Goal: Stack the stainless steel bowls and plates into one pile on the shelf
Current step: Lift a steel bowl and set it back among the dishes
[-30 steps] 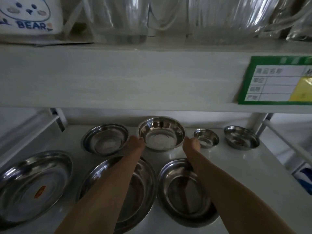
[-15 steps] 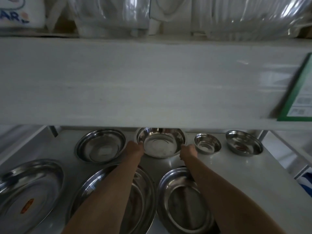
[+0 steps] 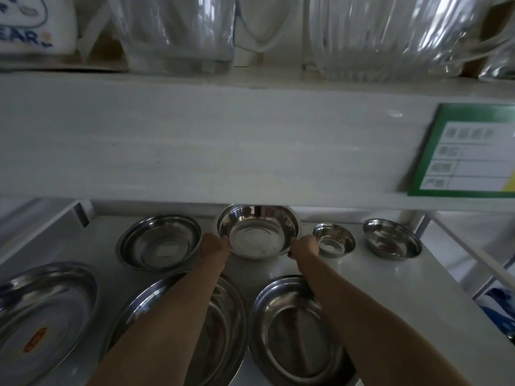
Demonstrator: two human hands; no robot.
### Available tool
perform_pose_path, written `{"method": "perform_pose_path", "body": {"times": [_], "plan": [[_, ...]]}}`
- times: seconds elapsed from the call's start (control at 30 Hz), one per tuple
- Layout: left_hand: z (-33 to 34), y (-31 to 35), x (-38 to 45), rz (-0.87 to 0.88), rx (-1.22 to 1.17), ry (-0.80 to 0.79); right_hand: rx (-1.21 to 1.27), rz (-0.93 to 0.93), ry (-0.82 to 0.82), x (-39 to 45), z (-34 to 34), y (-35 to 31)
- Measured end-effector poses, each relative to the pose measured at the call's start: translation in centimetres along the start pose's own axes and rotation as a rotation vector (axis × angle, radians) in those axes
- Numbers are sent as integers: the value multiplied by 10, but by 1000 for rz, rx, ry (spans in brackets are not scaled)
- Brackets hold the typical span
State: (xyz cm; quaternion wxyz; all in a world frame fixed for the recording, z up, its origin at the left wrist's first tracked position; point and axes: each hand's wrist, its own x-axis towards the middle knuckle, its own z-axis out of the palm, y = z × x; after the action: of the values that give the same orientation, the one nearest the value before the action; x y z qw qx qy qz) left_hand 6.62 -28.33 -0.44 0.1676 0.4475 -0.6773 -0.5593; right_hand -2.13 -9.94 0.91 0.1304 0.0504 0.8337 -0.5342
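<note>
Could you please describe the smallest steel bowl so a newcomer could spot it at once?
Look at the lower shelf, along its back row of steel dishes. Just right of the deep bowl held between both hands sits the smallest bowl, beside the right hand; it is clearly the littlest dish there.

The blue letters "EAR" were read on a white container (image 3: pixel 30 26) at eleven o'clock, on the upper shelf. At three o'clock, a green-framed label card (image 3: pixel 471 151) on the shelf edge carried printed characters too blurred to be read.
</note>
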Motion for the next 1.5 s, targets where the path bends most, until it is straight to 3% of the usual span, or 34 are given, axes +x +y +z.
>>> {"method": "perform_pose_path", "body": {"times": [0.23, 0.4, 0.63, 0.87, 1.13, 1.5], "plan": [[-29, 32, -35, 87, -86, 112, 38, -61, 27, -18, -3, -22], [-53, 31, -22, 99, -141, 83, 111, -70, 2, -56, -12, -41], [-98, 46, -87, 151, -290, 75, 182, -194, 14, -91, -20, -59], [-144, 30, -131, 250, -334, 127, 37, -366, 32, -130, -20, -65], [-197, -20, -169, 303, -23, 236, -182, -482, -36, -173, 1, -33], [-214, -109, -204, 241, 35, 265, -364, -501, -91, -202, 24, 36]]}}
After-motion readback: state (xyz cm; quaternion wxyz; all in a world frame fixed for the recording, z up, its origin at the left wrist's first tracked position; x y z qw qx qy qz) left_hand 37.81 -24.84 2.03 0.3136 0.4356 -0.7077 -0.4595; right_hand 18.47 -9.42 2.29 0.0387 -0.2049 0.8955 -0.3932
